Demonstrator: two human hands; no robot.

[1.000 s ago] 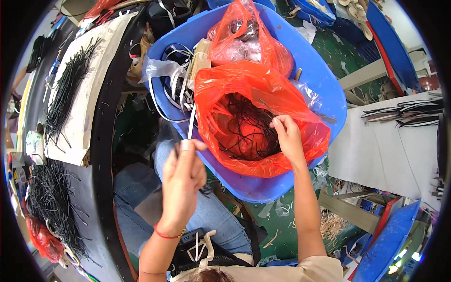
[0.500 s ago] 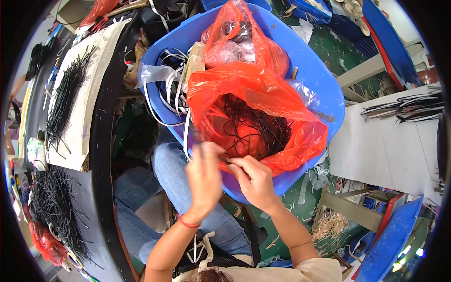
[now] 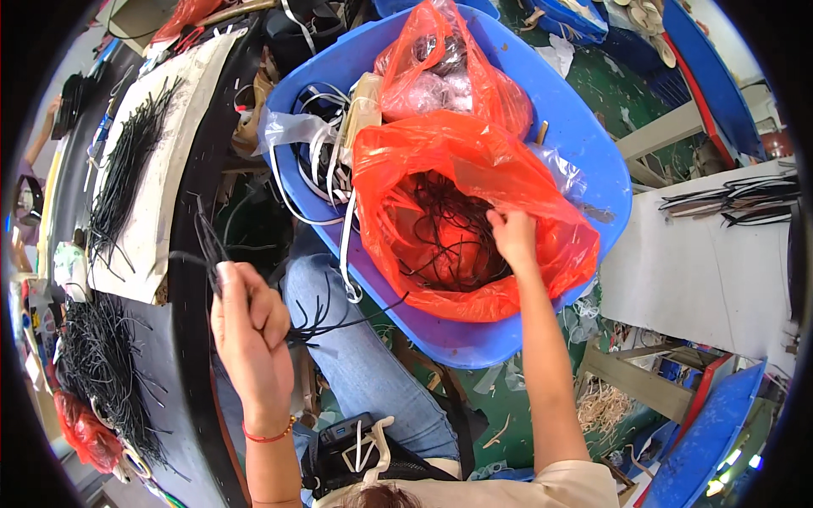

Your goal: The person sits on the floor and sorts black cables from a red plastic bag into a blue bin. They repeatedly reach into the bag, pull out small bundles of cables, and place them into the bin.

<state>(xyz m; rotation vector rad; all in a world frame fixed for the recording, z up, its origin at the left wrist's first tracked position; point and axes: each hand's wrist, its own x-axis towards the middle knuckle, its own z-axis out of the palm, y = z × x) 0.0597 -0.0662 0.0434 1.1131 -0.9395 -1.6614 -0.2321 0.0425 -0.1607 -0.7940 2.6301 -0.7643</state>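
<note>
My left hand (image 3: 254, 339) is closed around a small bunch of black cords (image 3: 209, 245), held up between the bench and my knee. Loose cord ends stick out on both sides of the fist. Inside an opened red plastic bag (image 3: 406, 135) lies a tangle of thin black cords (image 3: 445, 203). My right hand (image 3: 515, 241) reaches into this bag at the tangle's right edge, its fingers pinched together on the cords. The bag rests in a big blue plastic tub (image 3: 584, 127).
Behind it in the tub are another red bag (image 3: 500, 93) and white and black straps (image 3: 318, 161). On the left bench, black cords (image 3: 131, 169) lie on a pale board (image 3: 186, 93), with a heap of cords (image 3: 106, 372) nearer. At right, dark strips (image 3: 737, 199) lie on a white table (image 3: 660, 279).
My hands were together at the bag's near rim. The left has moved left and down with a bunch of black cords; the right has moved up into the bag.
</note>
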